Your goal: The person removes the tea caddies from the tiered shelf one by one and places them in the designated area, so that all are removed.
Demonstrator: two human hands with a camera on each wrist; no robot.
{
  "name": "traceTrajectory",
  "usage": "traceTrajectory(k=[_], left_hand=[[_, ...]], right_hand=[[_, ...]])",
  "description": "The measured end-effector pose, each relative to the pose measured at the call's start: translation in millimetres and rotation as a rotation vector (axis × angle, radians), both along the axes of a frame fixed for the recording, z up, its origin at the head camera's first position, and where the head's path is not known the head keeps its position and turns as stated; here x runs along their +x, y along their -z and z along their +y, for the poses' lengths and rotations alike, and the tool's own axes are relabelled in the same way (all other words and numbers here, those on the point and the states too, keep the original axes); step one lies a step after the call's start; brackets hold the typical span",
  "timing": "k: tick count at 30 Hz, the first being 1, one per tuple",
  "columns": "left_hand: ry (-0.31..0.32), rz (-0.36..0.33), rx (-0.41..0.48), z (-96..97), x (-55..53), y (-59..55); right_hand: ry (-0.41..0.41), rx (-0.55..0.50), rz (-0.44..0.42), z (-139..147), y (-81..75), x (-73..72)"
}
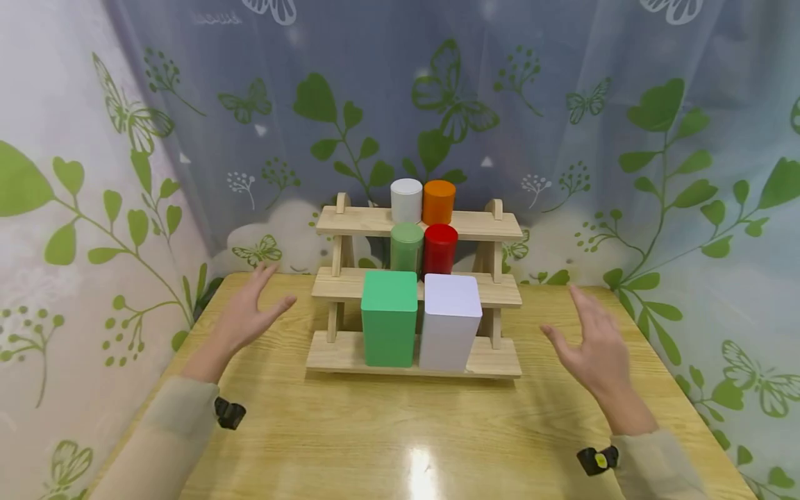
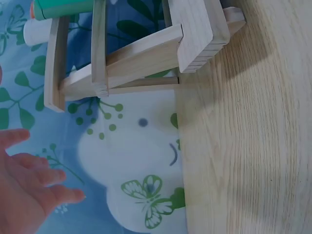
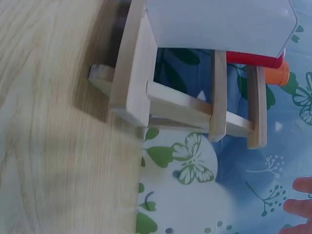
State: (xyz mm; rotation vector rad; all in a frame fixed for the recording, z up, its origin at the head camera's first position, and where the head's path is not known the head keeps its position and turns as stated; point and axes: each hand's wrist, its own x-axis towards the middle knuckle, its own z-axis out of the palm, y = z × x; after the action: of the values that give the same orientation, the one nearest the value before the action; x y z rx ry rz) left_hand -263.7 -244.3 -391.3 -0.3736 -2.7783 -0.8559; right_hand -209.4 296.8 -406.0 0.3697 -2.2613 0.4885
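Note:
A three-tier wooden shelf (image 1: pixel 344 351) stands on the table between my hands. On its bottom tier are a green rectangular box (image 1: pixel 389 323) and a white rectangular box (image 1: pixel 450 326). The middle tier bears a light green cylinder (image 1: pixel 407 248) and a red cylinder (image 1: pixel 440 250); on top are a white cylinder (image 1: pixel 406 201) and an orange cylinder (image 1: pixel 439 202). My left hand (image 1: pixel 246 316) hovers left of the shelf, thumb apart from the fingers, touching nothing. Right of the shelf, my right hand (image 1: pixel 594 344) is likewise raised, fingers extended, holding nothing.
The wooden table (image 1: pixel 350 437) runs back to a curtain (image 1: pixel 369 83) printed with leaves and butterflies. More of this patterned cloth hangs at the left and right sides. Each wrist wears a small black camera (image 1: pixel 229 413).

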Motion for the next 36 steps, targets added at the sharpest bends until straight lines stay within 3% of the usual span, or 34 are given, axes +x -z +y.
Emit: traceTrajectory(k=[7,10,16,22,31,36], left_hand=[[0.014,0.035,0.147,1.1,-12.9,1.2],[0.030,0.038,0.205,2.7,-18.1,1.0],[0.030,0.032,0.336,6.4,-28.2,5.6],[0.064,0.026,0.438,11.2,-34.7,11.4],[0.094,-0.037,0.411,19.3,-47.4,18.9],[0.111,-0.056,0.428,24.4,-56.3,23.1]], right_hand=[[-0.069,-0.106,0.066,-12.3,-3.9,-4.8],[-0.106,-0.167,0.056,-19.1,-6.9,-6.3],[-0.207,-0.326,-0.075,-32.9,-14.9,-8.2],[-0.236,-0.418,-0.209,-44.7,-18.4,-9.4],[-0.444,-0.479,-0.325,-74.7,-39.2,0.0],[-0.547,-0.488,-0.364,-80.8,-35.1,-3.9]])
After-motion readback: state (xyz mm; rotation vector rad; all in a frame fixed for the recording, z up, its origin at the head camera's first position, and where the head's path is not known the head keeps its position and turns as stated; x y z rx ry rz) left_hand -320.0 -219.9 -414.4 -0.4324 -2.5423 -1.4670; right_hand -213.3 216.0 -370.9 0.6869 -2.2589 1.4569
